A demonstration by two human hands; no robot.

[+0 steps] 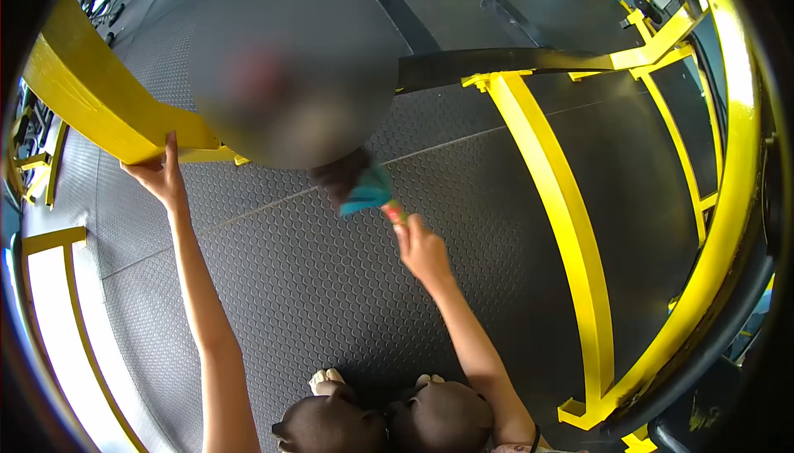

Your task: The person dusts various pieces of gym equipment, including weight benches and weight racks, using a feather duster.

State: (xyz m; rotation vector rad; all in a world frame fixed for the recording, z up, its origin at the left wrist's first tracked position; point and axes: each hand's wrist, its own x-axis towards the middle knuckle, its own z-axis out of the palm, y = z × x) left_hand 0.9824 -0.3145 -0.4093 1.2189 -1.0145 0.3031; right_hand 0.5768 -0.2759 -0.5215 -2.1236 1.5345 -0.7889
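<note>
My left hand (161,175) grips the lower edge of a thick yellow metal beam (107,89) at the upper left. In my right hand (420,246), near the middle, is the red and green handle of a brush (368,191) with a teal head. Dark bristles, blurred, point up and left from the brush head. Just above them a round blurred patch covers part of the view, so what the bristles touch is hidden. My knees (438,417) are bent at the bottom edge.
Black textured matting (314,288) covers the floor. On the right stands a yellow frame upright (562,205), joined to a black bar (496,63) across the top. A big curved yellow tube (736,164) bounds the far right. Another yellow frame (74,288) is at left.
</note>
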